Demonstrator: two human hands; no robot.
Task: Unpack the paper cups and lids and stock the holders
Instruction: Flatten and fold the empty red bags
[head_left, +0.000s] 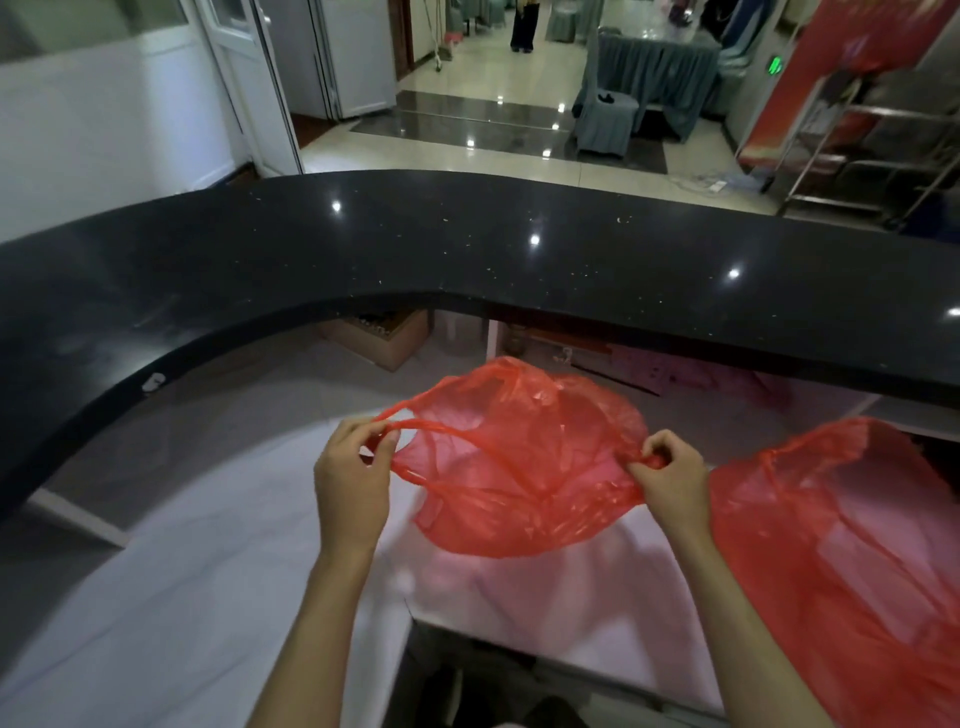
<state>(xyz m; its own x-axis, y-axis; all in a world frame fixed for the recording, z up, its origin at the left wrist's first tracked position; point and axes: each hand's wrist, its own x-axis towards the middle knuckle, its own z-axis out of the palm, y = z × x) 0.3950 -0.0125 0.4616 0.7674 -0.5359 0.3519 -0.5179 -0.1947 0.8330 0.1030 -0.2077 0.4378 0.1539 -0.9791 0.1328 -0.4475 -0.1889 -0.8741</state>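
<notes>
Red plastic bag (519, 462) held limp and apparently empty above the pale counter (208, 571), stretched between left hand (353, 478) and right hand (672, 478), each grip pinching a handle. Second red bag (841, 545) just right of it. No cups, lids or holders visible; stocking probably still ahead.
</notes>
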